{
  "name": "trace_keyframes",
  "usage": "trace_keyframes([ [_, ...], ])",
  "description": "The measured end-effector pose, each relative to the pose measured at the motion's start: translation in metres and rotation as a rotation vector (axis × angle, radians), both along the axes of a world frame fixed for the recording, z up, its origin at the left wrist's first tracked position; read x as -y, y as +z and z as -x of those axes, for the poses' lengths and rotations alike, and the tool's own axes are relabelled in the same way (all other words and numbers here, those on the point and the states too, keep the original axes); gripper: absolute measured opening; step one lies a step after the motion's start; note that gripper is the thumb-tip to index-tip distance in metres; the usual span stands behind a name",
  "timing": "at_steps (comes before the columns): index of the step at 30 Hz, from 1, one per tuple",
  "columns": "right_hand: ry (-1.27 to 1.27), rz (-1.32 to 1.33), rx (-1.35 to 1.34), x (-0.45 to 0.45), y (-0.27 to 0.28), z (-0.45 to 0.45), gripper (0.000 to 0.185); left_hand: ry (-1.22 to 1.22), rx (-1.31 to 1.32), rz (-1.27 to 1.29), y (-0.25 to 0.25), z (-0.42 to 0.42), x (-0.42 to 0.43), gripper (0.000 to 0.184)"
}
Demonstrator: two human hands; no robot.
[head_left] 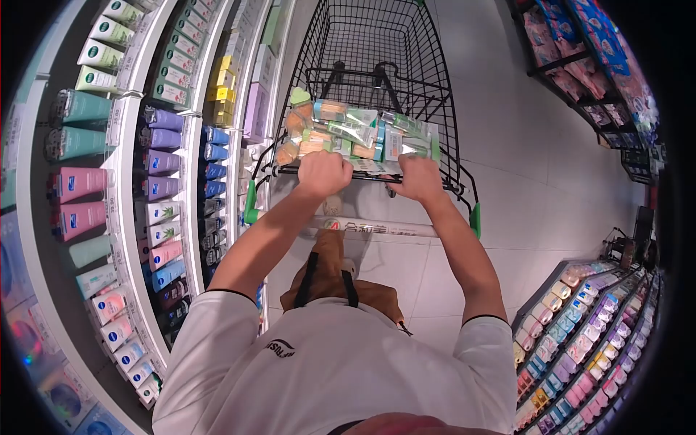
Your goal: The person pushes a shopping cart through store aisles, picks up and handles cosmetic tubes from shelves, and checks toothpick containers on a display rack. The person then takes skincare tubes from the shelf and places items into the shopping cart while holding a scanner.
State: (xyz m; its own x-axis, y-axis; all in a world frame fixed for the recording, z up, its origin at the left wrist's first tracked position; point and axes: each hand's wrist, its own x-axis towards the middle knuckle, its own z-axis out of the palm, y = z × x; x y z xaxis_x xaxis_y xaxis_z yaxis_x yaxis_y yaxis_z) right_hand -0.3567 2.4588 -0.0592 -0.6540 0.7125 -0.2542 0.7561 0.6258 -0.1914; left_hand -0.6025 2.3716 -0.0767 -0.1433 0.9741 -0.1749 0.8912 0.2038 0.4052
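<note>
In front of me stands a shopping cart (377,45) with a black wire basket and green corner pieces. My left hand (325,174) is closed in a fist on the basket's near edge. To its right, my right hand (420,177) is closed on the same edge; the undersides of both grips are hidden. Just beyond my knuckles, several packaged goods (346,130) in clear and green wrapping lie in the near part of the cart. The printed push handle (380,228) crosses below my wrists, with neither hand on it.
Shelves (130,174) of tubes and boxes run close along the left side. At the upper right hangs a rack (573,54) of bagged goods. A tiered display (580,341) of small packages stands at the lower right. Pale floor tiles (500,145) lie right of the cart.
</note>
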Motion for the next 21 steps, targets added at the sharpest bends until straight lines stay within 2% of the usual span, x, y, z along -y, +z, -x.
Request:
trace_keyframes([
  [5,-0.024,0.004,-0.009,-0.054,0.002,0.031,0.059,-0.006,0.006,0.021,0.000,0.029,-0.055,0.036],
  [10,-0.032,0.005,-0.030,-0.106,0.000,0.055,0.058,-0.026,0.022,0.144,0.009,0.056,-0.113,0.038],
  [14,-0.008,-0.033,-0.064,-0.144,-0.010,0.075,0.059,-0.030,-0.008,0.106,-0.002,0.080,-0.150,0.038],
  [17,-0.033,-0.037,-0.083,-0.167,-0.017,0.089,0.061,-0.030,-0.045,-0.021,-0.013,0.096,-0.172,0.037],
  [19,-0.015,-0.059,-0.095,-0.180,-0.020,0.096,0.064,-0.058,-0.102,-0.220,-0.022,0.104,-0.184,0.033],
  [21,-0.021,-0.052,-0.069,-0.193,-0.022,0.104,0.065,-0.071,-0.079,-0.275,-0.028,0.114,-0.196,0.031],
])
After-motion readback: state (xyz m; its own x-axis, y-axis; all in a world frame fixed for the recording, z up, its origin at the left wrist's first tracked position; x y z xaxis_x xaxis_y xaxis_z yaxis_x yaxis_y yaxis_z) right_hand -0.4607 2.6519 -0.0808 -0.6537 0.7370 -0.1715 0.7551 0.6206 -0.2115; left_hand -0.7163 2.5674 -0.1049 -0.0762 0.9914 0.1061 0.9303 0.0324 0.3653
